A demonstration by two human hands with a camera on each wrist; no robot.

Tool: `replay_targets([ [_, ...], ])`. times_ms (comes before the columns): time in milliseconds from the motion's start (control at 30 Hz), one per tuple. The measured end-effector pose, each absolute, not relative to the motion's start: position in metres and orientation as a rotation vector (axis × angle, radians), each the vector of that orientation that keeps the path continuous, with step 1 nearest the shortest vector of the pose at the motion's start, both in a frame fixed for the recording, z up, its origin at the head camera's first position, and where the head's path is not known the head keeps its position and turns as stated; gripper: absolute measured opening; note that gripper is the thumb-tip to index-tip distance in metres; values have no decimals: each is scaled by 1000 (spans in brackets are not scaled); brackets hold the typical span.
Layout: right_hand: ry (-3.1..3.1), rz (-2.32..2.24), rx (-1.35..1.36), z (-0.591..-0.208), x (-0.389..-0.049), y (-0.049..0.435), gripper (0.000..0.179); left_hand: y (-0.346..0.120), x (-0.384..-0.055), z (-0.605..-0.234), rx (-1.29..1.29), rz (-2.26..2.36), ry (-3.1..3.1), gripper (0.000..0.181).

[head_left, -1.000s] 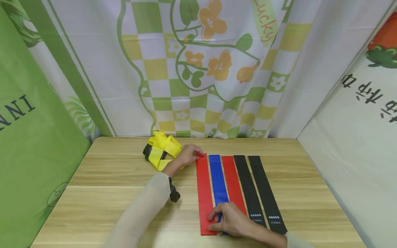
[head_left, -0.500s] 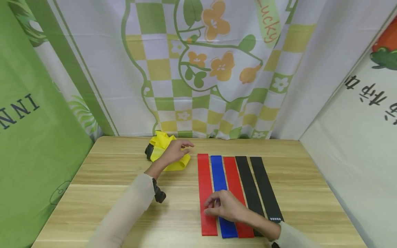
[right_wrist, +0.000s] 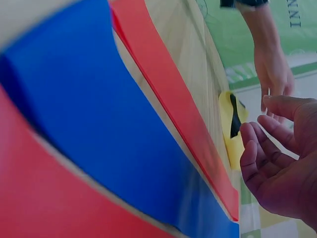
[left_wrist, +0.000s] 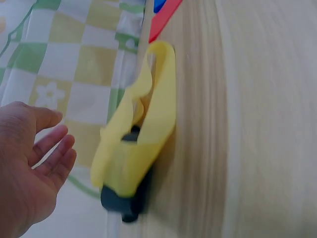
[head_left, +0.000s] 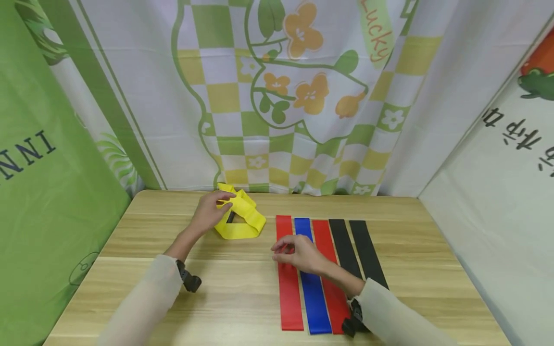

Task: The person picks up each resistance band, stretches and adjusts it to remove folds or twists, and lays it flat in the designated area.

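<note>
A crumpled yellow band [head_left: 248,211] lies in loops at the back left of the table, with a black piece [left_wrist: 121,201] beside and partly under it. My left hand [head_left: 210,210] is over its left side, fingers loosely bent; the left wrist view shows a gap between this hand and the band. To the right, flat strips lie side by side: a red strip [head_left: 291,302], a blue strip [head_left: 316,305], a second red strip [head_left: 323,235] and two black strips [head_left: 345,245]. Above the leftmost strips hovers my right hand [head_left: 301,253], fingers loosely curled, holding nothing.
The wooden table [head_left: 233,298] carries these things. A patterned curtain [head_left: 281,158] hangs along its back edge. Green cloth [head_left: 56,192] borders the left side, and a white printed cloth [head_left: 497,202] the right. Both wrists wear black devices [head_left: 189,277].
My left hand has left the top of the red strip and moved left to the yellow band. My right hand has risen from the strips' near ends and moved farther up the table.
</note>
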State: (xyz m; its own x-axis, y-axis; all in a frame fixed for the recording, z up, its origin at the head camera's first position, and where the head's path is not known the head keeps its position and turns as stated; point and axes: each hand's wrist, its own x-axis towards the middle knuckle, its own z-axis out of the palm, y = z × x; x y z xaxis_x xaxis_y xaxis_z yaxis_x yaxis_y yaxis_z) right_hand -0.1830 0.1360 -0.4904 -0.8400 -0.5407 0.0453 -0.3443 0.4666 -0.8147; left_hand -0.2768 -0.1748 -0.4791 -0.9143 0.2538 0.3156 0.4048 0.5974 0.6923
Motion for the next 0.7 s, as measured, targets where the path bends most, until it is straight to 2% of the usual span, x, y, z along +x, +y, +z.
replay_targets([
  [267, 2547, -1370, -744, -500, -217, 123, 21, -207, -265, -487, -360, -1281, -2639, 31],
  [700, 2518, -1561, -527, -512, -259, 103, 29, -217, -275, -501, -448, -1175, -2724, 38],
])
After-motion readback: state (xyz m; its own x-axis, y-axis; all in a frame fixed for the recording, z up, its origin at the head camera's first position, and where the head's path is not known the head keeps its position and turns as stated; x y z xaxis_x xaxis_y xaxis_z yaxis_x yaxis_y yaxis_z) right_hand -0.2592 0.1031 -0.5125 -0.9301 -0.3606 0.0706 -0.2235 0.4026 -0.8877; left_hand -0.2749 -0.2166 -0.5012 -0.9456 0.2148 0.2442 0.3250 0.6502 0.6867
